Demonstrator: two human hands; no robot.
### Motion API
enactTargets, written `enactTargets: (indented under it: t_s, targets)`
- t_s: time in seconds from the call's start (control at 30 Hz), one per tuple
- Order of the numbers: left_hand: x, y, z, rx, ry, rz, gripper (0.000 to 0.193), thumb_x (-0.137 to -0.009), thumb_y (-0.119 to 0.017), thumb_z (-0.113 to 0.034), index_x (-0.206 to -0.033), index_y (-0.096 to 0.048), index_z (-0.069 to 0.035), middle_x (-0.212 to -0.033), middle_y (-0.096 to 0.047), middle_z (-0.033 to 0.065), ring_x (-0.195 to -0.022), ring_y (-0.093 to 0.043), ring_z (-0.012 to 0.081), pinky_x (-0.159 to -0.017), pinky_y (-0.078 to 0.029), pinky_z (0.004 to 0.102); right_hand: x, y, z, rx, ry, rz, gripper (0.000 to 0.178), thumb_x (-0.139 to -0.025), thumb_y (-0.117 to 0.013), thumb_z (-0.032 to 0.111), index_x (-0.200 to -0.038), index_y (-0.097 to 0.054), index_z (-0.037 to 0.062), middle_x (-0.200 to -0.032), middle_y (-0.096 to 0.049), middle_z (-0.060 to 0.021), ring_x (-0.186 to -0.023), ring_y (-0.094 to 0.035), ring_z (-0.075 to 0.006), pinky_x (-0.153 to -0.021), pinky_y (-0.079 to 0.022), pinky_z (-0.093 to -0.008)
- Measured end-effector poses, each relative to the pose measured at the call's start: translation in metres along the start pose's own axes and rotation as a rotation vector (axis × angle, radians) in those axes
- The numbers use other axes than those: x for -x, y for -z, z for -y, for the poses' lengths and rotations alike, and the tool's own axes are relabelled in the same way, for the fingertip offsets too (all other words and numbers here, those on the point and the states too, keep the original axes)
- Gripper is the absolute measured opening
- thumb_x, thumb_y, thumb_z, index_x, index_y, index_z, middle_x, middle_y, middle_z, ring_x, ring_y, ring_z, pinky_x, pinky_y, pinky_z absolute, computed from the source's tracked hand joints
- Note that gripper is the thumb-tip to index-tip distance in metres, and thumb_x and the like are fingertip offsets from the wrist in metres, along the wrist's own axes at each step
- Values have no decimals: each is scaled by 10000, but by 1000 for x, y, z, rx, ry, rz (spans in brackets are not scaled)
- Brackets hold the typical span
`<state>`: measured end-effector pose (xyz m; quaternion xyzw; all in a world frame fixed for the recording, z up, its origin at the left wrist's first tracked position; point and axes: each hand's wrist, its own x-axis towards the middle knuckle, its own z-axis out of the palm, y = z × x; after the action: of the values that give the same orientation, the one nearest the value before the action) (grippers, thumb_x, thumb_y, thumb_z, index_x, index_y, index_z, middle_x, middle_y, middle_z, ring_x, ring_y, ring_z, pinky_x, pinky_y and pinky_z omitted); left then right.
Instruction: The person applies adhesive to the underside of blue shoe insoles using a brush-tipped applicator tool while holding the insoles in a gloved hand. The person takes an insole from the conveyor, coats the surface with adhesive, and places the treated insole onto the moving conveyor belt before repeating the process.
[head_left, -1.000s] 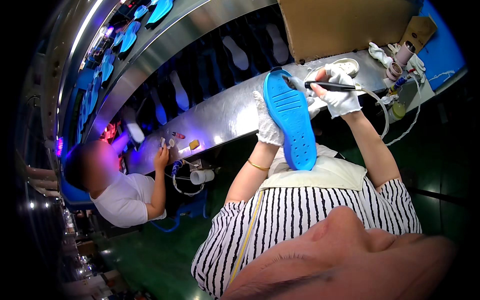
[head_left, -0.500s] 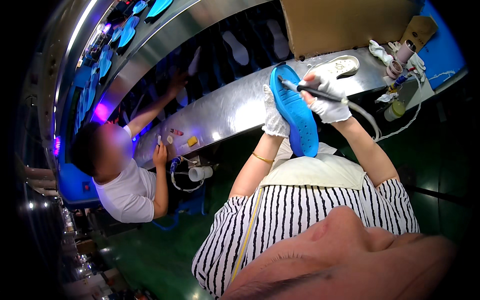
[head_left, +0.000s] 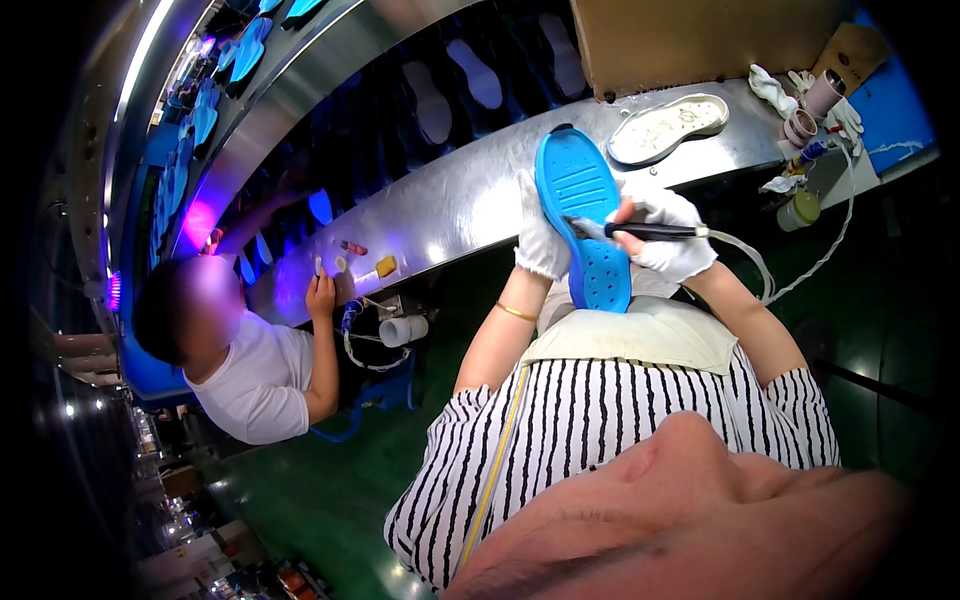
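Note:
A blue shoe sole (head_left: 572,178) is held upright, toe up and inner face toward me, over the metal bench's near edge. My gloved left hand (head_left: 541,238) is closed round its left edge. In my gloved right hand (head_left: 668,245) is a black-handled brush (head_left: 655,231), gripped like a pen. A pale hose runs from the brush's rear end off to the right. The brush's tip lies against the middle of the sole, near its left rim. My right fingers partly cover the sole's right edge. Beyond, a white shoe sole (head_left: 668,128) lies on the bench.
The metal bench (head_left: 470,205) runs along a conveyor carrying soles (head_left: 473,74). A cardboard box (head_left: 690,45) stands at the back. At right are tape rolls (head_left: 800,128), gloves and a jar (head_left: 799,211). A co-worker (head_left: 250,370) sits at left near a yellow sponge (head_left: 386,266).
The brush has moved down the sole from its upper part to its middle and now lies more level. My left hand and the sole have shifted slightly left. The co-worker's reaching arm has lowered.

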<state>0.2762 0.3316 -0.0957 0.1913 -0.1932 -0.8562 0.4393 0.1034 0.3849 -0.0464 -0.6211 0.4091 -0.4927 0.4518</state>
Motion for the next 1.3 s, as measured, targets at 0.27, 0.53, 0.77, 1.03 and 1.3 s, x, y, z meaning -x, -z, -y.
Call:
enactTargets:
  t_s: [0.27, 0.53, 0.77, 1.03, 1.3]
  targets:
    - [-3, -4, 13, -318, 84, -29, 910, -788, -237, -766, -1347, -347, -57, -1234, -511, 169, -1092, -544, 291, -918, -475, 412, 6, 13, -14, -55, -35, 81, 129, -779, -638, -42, -863, -550, 0, -871, -618, -115, -707, -617, -126, -650, -501, -245]
    - [-57, 14, 4, 116, -135, 117, 1034, -682, -234, -862, -1302, -408, -54, -1156, -561, 170, -1021, -574, 314, -904, -476, 442, -27, 7, -2, 179, 303, -17, 92, -775, -670, 5, -853, -622, 13, -806, -633, -67, -736, -596, -126, -685, -484, -260]
    - [-67, 1, -17, 321, -365, 290, 918, -772, -301, -782, -1348, -373, -71, -1246, -524, 142, -1092, -526, 308, -965, -412, 477, -38, 3, 7, 41, 85, -67, 97, -752, -678, -6, -841, -642, 11, -784, -643, -64, -659, -588, -111, -614, -470, -239]
    - [-69, 4, -50, 257, -397, 510, 1141, -581, -500, -823, -1311, -377, 46, -1283, -487, 198, -1136, -523, 324, -1057, -334, 470, -38, 1, 9, -303, -206, -84, 75, -808, -653, 31, -870, -613, 21, -769, -636, -39, -615, -580, -65, -577, -463, -182]
    - [-66, -12, -69, 3, -332, 563, 1182, -508, -478, -852, -1327, -374, -7, -1233, -505, 234, -1060, -573, 326, -884, -507, 451, -38, 16, -3, -570, -327, 88, 104, -803, -662, 51, -881, -618, -3, -843, -624, -64, -711, -582, -101, -657, -477, -221]
